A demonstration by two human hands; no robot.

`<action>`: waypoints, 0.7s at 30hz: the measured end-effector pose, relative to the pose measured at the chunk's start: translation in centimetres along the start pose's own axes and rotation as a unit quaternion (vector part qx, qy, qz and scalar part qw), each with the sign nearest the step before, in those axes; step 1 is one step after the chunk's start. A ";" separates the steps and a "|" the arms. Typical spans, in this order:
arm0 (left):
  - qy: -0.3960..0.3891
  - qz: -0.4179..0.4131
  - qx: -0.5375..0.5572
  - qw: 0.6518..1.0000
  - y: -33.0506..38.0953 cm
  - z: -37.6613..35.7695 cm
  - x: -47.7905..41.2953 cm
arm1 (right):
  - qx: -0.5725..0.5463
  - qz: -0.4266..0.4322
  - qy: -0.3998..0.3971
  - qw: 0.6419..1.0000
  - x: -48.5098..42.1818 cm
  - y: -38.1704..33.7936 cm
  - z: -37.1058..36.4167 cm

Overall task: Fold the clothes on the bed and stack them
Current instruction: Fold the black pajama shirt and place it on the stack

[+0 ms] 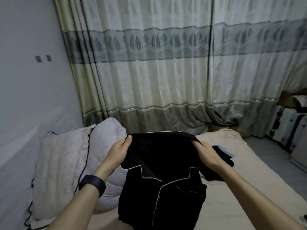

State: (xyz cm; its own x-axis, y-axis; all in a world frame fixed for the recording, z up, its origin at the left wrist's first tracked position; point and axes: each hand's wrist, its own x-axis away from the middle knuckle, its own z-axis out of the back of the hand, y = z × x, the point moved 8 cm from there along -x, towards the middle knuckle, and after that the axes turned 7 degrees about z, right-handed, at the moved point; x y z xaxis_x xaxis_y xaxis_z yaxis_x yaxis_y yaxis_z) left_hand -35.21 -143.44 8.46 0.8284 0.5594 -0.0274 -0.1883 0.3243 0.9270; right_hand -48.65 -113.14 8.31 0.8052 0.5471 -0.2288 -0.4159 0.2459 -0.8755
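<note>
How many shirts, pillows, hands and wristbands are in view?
Shirt: 1
Pillows: 2, cream pillow and white pillow
Hands: 2, left hand and right hand, each with a grip on the shirt
Wristband: 1
Total: 6

Item counts at the bed [232, 196].
Two hands (left hand [118, 151], right hand [207, 154]); one black shirt [162, 188]; one dark garment [223, 156]; two wall plates [38, 58].
</note>
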 end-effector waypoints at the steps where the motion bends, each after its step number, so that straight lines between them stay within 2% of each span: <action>1: -0.015 -0.015 -0.022 1.000 0.2 -0.3 0.0 | 0.009 0.000 -0.002 1.000 -0.2 0.1 0.3; 3: -0.017 -0.033 -0.074 0.997 0.3 -0.5 0.0 | 0.030 -0.002 -0.011 0.999 -0.3 0.4 0.8; 7: 0.001 -0.043 -0.111 0.993 -0.2 -0.6 0.0 | 0.114 0.031 -0.003 0.993 -0.2 1.4 1.5; 10: -0.056 -0.020 -0.150 0.987 -1.9 -1.7 0.5 | 0.167 0.006 -0.014 0.986 -0.1 2.7 2.1; 13: -0.058 -0.027 -0.109 0.992 -2.7 -2.2 1.0 | 0.209 -0.001 -0.020 0.978 0.3 3.3 2.3; 16: -0.080 0.041 0.051 0.995 -4.5 -3.9 2.1 | 0.226 -0.031 -0.017 0.973 0.4 3.7 2.5; 17: -0.090 0.057 0.074 0.992 -5.2 -4.6 2.5 | 0.217 -0.043 -0.023 0.975 0.5 3.8 2.4; 19: -0.084 0.039 0.027 0.995 -6.0 -5.6 3.0 | 0.189 -0.054 -0.043 0.980 0.8 4.4 2.1; 21: -0.047 0.011 -0.028 0.998 -6.5 -5.6 3.0 | 0.163 -0.056 -0.060 0.983 1.2 5.2 2.1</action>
State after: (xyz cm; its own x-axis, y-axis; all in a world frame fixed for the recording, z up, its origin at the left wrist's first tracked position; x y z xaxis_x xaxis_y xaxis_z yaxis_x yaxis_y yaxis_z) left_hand -34.47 -139.60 0.27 0.8693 0.4934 0.0306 -0.2339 0.3560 0.9047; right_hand -50.71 -109.55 4.41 0.8061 0.5877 -0.0694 -0.4561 0.5423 -0.7056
